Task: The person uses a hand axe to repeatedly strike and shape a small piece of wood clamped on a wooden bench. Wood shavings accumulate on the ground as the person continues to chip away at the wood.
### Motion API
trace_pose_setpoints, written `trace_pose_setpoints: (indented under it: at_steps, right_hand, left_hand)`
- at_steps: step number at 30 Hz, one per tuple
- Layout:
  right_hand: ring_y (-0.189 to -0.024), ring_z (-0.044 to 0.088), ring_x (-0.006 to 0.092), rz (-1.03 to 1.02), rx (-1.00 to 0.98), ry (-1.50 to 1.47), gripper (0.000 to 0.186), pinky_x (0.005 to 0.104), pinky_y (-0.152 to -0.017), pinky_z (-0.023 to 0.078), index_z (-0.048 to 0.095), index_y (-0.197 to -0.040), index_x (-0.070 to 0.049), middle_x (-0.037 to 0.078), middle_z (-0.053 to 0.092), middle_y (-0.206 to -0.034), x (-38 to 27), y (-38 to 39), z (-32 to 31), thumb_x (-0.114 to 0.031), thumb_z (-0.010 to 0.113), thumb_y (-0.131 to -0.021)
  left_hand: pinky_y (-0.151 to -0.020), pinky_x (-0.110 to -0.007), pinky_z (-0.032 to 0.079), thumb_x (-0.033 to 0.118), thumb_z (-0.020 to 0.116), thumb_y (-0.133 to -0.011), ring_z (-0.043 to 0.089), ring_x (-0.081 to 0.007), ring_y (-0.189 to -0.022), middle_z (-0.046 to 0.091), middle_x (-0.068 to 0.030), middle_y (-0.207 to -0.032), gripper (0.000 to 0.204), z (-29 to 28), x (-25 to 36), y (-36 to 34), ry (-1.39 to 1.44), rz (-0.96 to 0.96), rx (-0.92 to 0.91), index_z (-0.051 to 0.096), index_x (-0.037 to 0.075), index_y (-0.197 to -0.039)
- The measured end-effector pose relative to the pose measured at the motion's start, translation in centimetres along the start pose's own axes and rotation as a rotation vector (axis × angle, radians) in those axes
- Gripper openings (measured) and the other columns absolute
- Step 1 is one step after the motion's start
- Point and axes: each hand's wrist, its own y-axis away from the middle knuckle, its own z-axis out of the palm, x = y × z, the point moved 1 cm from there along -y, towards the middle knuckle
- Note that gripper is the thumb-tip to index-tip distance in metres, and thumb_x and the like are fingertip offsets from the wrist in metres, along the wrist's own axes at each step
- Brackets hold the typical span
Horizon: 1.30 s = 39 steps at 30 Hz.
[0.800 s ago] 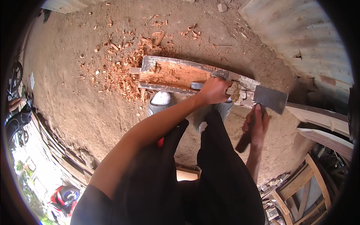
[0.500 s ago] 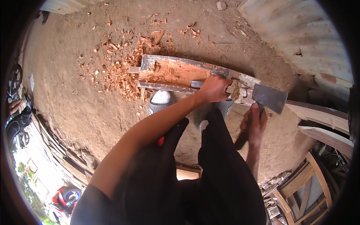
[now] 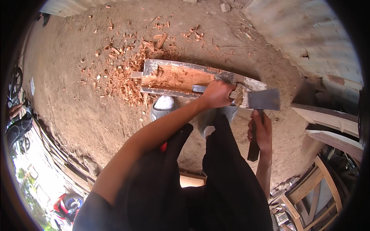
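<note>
My left hand (image 3: 219, 94) is closed around a chisel; its flat metal blade (image 3: 199, 88) points left into the hollow of a long wooden block (image 3: 185, 73). The block has weathered grey-white outer faces and a fresh orange-brown cut hollow. The chisel's handle end, pale and frayed, sticks out to the right of my fist. My right hand (image 3: 262, 129) grips the dark handle of a hatchet (image 3: 265, 99) with a broad, flat, nearly rectangular head. The hatchet head is held just right of the chisel's handle end, over the block's right end; whether they touch I cannot tell.
Wood chips (image 3: 129, 82) lie heaped at the block's left end on the dirt floor. My shoes (image 3: 163, 106) are against its near side. Corrugated metal sheet (image 3: 304, 34) stands at upper right, boards (image 3: 327, 119) and a wooden frame (image 3: 316, 192) at right. Motorcycles and another person's hand (image 3: 15, 111) show at left.
The hatchet has swung left, its head now close to the chisel's handle end. My left hand keeps the chisel in the hollow, and the view has shifted slightly.
</note>
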Motion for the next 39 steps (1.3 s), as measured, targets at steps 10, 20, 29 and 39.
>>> trace_pose_setpoints:
  at_steps: [10,20,29,39]
  right_hand:
    - [-0.043,0.051,0.0129,-0.101,0.052,0.018,0.036,0.0287,-0.038,0.040,0.054,-0.102,-0.006,0.003,0.051,-0.066,1.3,-0.3,1.4,-0.041,0.060,-0.104]
    - [-0.044,0.051,0.0125,-0.194,0.049,0.244,0.034,0.0290,-0.040,0.041,0.055,-0.094,-0.004,0.002,0.050,-0.061,-1.7,0.7,2.0,-0.035,0.054,-0.108]
    - [-0.045,0.052,0.0125,-0.202,0.020,0.184,0.033,0.0281,-0.041,0.041,0.053,-0.093,-0.004,0.003,0.051,-0.061,-2.7,-0.1,3.3,-0.034,0.054,-0.107]
    - [-0.043,0.050,0.0119,-0.189,0.014,0.183,0.036,0.0295,-0.039,0.041,0.053,-0.097,-0.004,0.003,0.050,-0.061,-1.1,-0.3,3.4,-0.037,0.049,-0.109]
  left_hand:
    - [-0.065,-0.049,0.055,0.024,0.075,-0.069,0.070,-0.0391,-0.073,0.070,-0.0164,-0.075,0.023,-0.5,0.5,0.3,0.038,0.057,0.012,0.068,0.009,-0.084]
    - [-0.064,-0.050,0.053,0.018,0.073,-0.066,0.066,-0.0439,-0.072,0.065,-0.0214,-0.070,0.021,-1.9,0.2,-0.4,0.216,-0.022,0.153,0.068,0.006,-0.081]
    - [-0.067,-0.050,0.055,0.020,0.075,-0.065,0.068,-0.0416,-0.073,0.067,-0.0198,-0.072,0.024,-2.1,0.4,0.2,0.230,-0.005,0.093,0.069,0.007,-0.084]
    - [-0.068,-0.050,0.056,0.022,0.075,-0.067,0.069,-0.0404,-0.075,0.069,-0.0187,-0.073,0.024,-1.7,0.3,0.6,0.144,0.006,0.044,0.068,0.008,-0.086]
